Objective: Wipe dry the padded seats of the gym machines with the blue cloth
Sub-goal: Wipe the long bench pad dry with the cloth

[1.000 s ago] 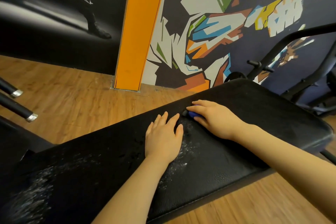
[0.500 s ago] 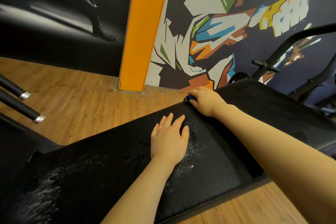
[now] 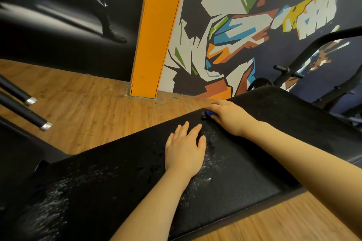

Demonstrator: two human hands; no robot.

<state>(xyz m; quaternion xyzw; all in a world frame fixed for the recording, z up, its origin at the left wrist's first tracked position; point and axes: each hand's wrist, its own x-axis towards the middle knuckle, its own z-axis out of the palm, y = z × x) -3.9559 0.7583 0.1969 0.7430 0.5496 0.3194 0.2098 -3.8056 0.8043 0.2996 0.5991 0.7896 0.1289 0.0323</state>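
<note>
1. The right hand (image 3: 230,115) rests at the far edge of the black padded seat (image 3: 244,178), its fingers curled over the blue cloth (image 3: 211,113), of which only a small bit shows.
2. The left hand (image 3: 185,147) lies flat on the seat with straight fingers, holding nothing, just left of a patch of wet droplets (image 3: 208,164).
3. More wetness glistens at the seat's near-left end.

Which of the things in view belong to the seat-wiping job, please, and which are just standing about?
Part of the job: blue cloth, right hand on it, left hand, wet padded seat.

Just there: orange pillar, wall mural, chrome-tipped bars, wooden floor.
</note>
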